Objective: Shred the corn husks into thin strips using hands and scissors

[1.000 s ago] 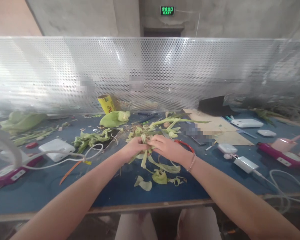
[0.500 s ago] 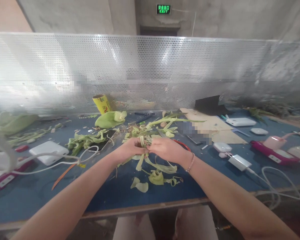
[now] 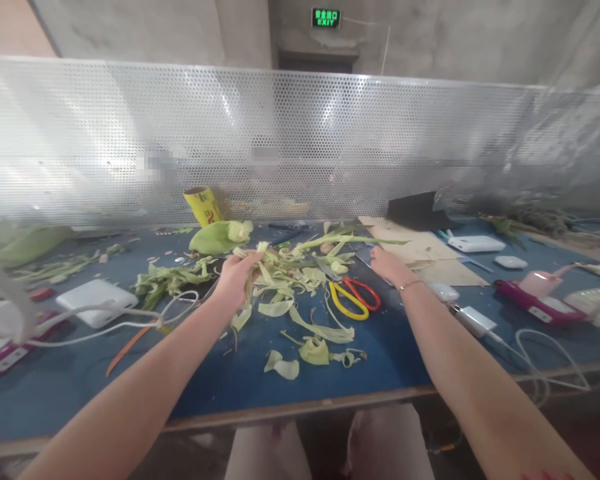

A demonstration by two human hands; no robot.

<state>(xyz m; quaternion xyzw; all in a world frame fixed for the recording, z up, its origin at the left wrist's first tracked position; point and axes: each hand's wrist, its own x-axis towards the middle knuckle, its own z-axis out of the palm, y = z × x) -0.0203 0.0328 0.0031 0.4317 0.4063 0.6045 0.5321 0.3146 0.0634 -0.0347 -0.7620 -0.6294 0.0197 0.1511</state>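
Nearest the front edge of the blue table (image 3: 80, 393) lie a few loose leaf scraps (image 3: 307, 350), curled and pale green, three or four pieces lying apart from the main heap. Just beyond them is one pair of scissors (image 3: 354, 297), with one yellow handle and one red, lying flat and untouched between the two forearms. The two hands are well apart. The left hand (image 3: 234, 279) is closed in a fist around a bundle of leaf strips (image 3: 275, 270); the strips stick out above the knuckles and hang below the palm, and they run off to the right into the heap at the middle of the table. The right hand (image 3: 387, 264) is stretched forward with its back up, past the scissors, at the near edge of a sheet of cardboard (image 3: 420, 248). Its fingers point away, and I cannot tell whether they grip anything or only rest there. To the left a left power bank (image 3: 97, 294) lies with a white cable (image 3: 130, 319) looping from it; a right power bank (image 3: 474, 243) sits farther off, so there are two of them. There are two pink devices as well, one at each side: the right pink device (image 3: 533, 298) and the left pink device (image 3: 3, 355). Farther back lies one folded green husk (image 3: 220, 237), with one yellow cup (image 3: 203, 205) tilted behind it against the perforated metal screen (image 3: 300, 133). Above that, one green exit sign (image 3: 326, 17) is on the wall.
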